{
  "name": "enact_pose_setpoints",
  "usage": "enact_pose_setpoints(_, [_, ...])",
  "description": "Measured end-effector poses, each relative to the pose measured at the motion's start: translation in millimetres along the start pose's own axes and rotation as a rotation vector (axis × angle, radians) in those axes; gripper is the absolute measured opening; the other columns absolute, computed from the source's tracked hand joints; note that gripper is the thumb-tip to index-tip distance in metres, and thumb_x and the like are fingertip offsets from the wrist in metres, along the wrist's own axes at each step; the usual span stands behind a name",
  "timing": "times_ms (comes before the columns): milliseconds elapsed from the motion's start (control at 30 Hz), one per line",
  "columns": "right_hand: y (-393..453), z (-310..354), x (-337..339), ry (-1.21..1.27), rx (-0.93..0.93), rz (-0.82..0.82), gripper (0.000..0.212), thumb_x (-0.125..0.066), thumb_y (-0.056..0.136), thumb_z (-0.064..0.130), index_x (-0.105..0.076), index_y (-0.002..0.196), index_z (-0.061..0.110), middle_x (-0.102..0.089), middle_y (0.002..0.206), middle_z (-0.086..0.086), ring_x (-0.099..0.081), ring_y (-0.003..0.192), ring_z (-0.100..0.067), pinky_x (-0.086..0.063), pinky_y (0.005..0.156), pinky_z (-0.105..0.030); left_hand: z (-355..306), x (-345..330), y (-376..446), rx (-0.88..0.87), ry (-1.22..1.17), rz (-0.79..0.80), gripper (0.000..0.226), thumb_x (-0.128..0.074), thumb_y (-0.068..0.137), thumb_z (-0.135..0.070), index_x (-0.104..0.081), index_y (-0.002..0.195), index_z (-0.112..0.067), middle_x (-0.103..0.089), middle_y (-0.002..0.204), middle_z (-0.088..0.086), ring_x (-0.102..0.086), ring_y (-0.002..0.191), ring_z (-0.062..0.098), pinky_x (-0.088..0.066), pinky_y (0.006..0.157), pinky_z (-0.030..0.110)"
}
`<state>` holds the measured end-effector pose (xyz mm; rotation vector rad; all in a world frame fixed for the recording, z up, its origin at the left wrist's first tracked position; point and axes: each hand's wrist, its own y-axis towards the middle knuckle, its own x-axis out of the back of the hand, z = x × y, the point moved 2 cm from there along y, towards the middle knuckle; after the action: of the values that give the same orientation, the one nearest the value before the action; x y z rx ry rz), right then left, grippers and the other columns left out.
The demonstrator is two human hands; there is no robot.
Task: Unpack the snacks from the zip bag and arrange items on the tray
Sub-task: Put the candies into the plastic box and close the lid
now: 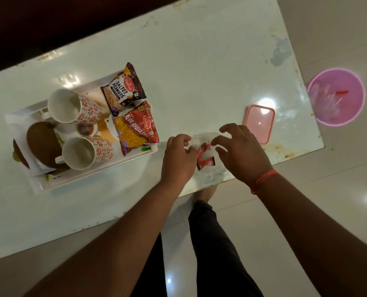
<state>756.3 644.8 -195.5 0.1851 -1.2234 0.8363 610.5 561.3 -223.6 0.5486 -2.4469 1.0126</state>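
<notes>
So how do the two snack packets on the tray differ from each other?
The salted peanuts packet is mostly dark purple with a white label panel; the aloo bhujia packet is mostly red and yellow. The peanuts packet lies at the tray's far edge, overhanging the rim, the bhujia packet nearer the person. The bhujia packet looks a bit larger. Both lie flat, face up, side by side at the tray's right end.
</notes>
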Motion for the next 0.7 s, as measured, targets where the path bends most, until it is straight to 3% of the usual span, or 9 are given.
enact_pose_setpoints(100, [-3.5,-22.5,4.4,0.18,-0.186,-0.149,0.026,-0.064,0.09,0.016,-0.066,0.115,0.015,-0.058,0.123,-0.01,-0.053,0.112,-0.03,-0.046,0.093,-0.036,0.2,0.0,2.2,0.013,-0.03,-0.001,0.022,-0.058,0.094,-0.018,-0.057,0.115,-0.023,-0.052,0.112,-0.006,-0.056,0.087,0.007,-0.044,0.066,0.009])
enact_pose_setpoints(167, [-4.3,-45.8,6.3,0.205,-0.359,-0.235,0.034,-0.063,0.089,0.019,-0.06,0.122,0.013,-0.055,0.125,-0.015,-0.052,0.113,-0.035,-0.044,0.094,-0.038,-0.1,0.6,3.9,0.029,-0.035,-0.003,0.021,-0.057,0.094,-0.018,-0.057,0.115,-0.023,-0.052,0.113,-0.006,-0.056,0.087,0.007,-0.04,0.059,0.004])
enact_pose_setpoints(300, [0.8,-82.5,-3.2,0.062,-0.614,-0.123,0.065,-0.062,0.087,0.04,-0.038,0.14,0.01,-0.044,0.13,-0.024,-0.047,0.114,-0.043,-0.046,0.093,-0.049,-0.8,3.9,8.0,0.046,-0.066,-0.036,0.02,-0.053,0.095,-0.015,-0.057,0.113,-0.022,-0.053,0.114,-0.005,-0.055,0.085,0.005,-0.039,0.052,-0.002])
enact_pose_setpoints(467, [18.2,-83.2,-14.8,-0.085,-0.622,-0.087,0.078,-0.064,0.081,0.055,-0.037,0.134,0.005,-0.044,0.122,-0.027,-0.046,0.11,-0.044,-0.049,0.084,-0.05,-3.6,8.8,13.8,0.062,-0.107,-0.053,0.02,-0.049,0.094,-0.015,-0.056,0.109,-0.025,-0.058,0.118,-0.003,-0.057,0.094,0.007,-0.04,0.057,0.005])
enact_pose_setpoints(633, [28.2,-73.3,-16.1,-0.052,-0.61,-0.073,0.073,-0.068,0.077,0.042,-0.036,0.131,0.006,-0.042,0.124,-0.026,-0.042,0.113,-0.043,-0.051,0.084,-0.051,-5.2,11.1,15.1,0.086,-0.127,-0.059,0.019,-0.049,0.095,-0.016,-0.056,0.109,-0.026,-0.059,0.119,-0.002,-0.058,0.102,0.011,-0.047,0.07,0.017])
enact_pose_setpoints(700, [28.8,-68.5,-11.0,0.07,-0.624,-0.113,0.071,-0.067,0.074,0.038,-0.038,0.132,0.008,-0.042,0.123,-0.022,-0.042,0.114,-0.041,-0.048,0.089,-0.049,-6.3,13.3,14.9,0.077,-0.144,-0.071,0.018,-0.05,0.095,-0.016,-0.057,0.108,-0.026,-0.06,0.118,-0.002,-0.058,0.102,0.012,-0.046,0.069,0.016])
